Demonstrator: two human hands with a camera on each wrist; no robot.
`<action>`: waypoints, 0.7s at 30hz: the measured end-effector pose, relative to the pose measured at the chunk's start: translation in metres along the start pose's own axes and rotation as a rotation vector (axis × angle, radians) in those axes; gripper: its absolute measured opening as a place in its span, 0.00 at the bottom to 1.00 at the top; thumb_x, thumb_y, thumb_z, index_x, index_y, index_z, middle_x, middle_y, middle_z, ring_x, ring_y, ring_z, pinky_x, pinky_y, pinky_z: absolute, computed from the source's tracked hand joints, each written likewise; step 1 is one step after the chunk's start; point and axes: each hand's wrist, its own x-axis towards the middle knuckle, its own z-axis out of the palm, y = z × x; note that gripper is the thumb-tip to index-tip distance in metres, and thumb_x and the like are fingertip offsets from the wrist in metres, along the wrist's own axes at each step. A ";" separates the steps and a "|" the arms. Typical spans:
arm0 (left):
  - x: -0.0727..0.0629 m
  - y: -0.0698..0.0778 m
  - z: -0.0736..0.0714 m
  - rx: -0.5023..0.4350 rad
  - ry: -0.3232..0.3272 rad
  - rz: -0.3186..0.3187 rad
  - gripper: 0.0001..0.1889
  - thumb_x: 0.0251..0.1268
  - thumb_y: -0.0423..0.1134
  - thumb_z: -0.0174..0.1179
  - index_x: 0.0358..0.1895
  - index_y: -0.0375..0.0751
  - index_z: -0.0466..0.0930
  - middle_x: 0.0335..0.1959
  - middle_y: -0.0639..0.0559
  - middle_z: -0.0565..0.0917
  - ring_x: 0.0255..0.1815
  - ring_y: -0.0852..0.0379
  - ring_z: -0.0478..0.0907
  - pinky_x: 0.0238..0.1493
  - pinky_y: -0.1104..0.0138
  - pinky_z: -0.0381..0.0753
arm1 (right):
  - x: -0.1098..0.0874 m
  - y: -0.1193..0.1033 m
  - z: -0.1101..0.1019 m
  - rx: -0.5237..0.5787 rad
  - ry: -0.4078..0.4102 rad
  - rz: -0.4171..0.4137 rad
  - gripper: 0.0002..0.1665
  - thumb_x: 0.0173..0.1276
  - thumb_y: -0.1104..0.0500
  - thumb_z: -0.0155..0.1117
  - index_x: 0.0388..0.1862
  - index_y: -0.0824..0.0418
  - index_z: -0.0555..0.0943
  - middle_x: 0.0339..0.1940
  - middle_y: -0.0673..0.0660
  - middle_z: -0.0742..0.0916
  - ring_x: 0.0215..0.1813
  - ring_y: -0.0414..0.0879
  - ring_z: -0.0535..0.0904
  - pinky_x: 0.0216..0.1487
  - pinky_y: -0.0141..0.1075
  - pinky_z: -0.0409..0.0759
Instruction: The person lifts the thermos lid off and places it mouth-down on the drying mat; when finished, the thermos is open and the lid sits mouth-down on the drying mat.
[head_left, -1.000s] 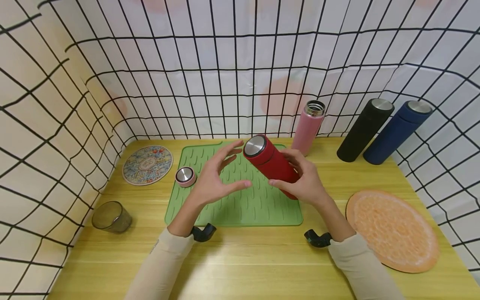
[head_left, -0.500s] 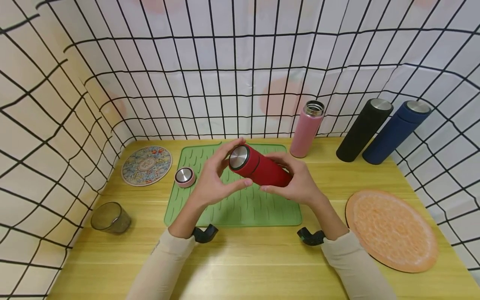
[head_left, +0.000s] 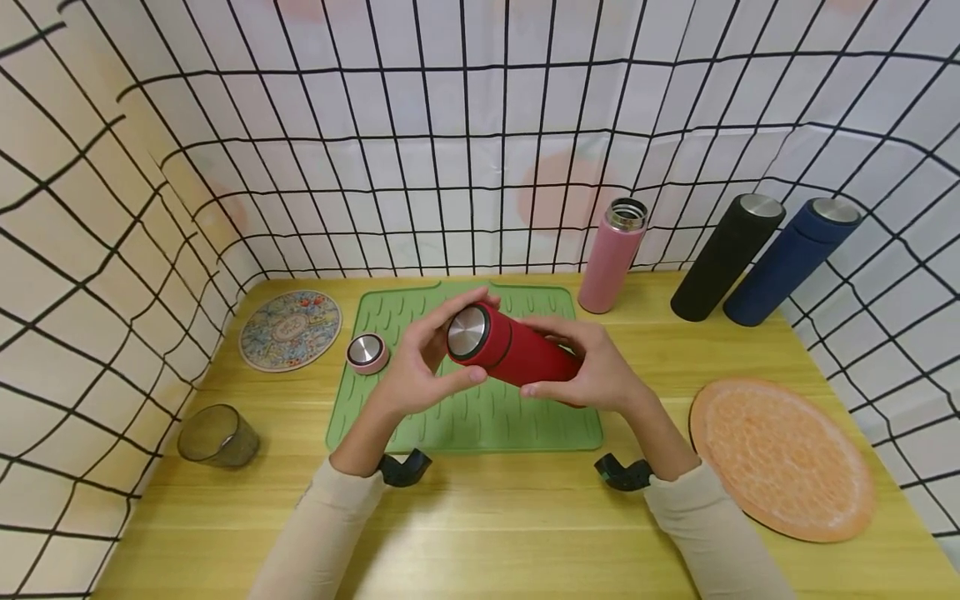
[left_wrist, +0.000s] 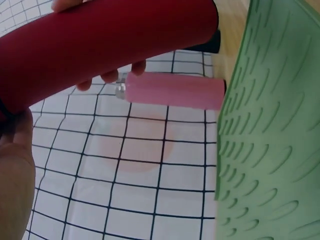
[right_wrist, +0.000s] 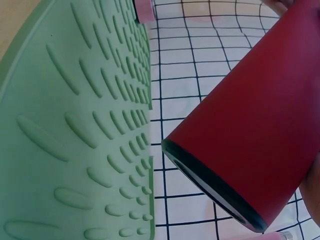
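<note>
Holding a red bottle (head_left: 519,350), left hand (head_left: 412,371) and right hand (head_left: 596,364) curl over green mat (head_left: 495,423) and wooden table (head_left: 510,525), gridded wall (head_left: 408,171) behind.

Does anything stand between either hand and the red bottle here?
Nothing visible: the left hand holds the red bottle by its lid end, the right hand by its body. The pink lid lies aside on the green mat.

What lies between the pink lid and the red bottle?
The left hand, which holds the red bottle at its capped end, and some green mat between that hand and the pink lid. The head view shows this.
</note>
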 end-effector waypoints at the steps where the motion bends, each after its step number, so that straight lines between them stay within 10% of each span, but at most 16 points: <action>1: 0.000 0.000 -0.001 -0.014 -0.005 0.008 0.45 0.66 0.49 0.72 0.77 0.26 0.60 0.72 0.32 0.71 0.75 0.42 0.70 0.66 0.57 0.81 | 0.000 0.000 0.000 0.004 -0.005 0.004 0.45 0.52 0.65 0.83 0.70 0.51 0.78 0.59 0.51 0.87 0.56 0.47 0.84 0.52 0.41 0.88; 7: -0.002 0.002 -0.002 -0.035 -0.002 0.006 0.43 0.67 0.48 0.71 0.76 0.25 0.61 0.73 0.45 0.74 0.74 0.44 0.71 0.66 0.58 0.81 | -0.001 -0.004 -0.003 0.011 -0.031 0.014 0.45 0.54 0.65 0.82 0.72 0.50 0.77 0.59 0.52 0.86 0.56 0.49 0.83 0.51 0.42 0.88; 21: -0.002 0.000 0.007 0.109 0.138 -0.030 0.43 0.66 0.55 0.69 0.75 0.31 0.66 0.68 0.35 0.77 0.63 0.50 0.79 0.59 0.62 0.85 | 0.001 -0.005 -0.003 -0.018 -0.023 -0.027 0.46 0.57 0.65 0.81 0.75 0.50 0.74 0.60 0.53 0.87 0.55 0.50 0.82 0.48 0.42 0.88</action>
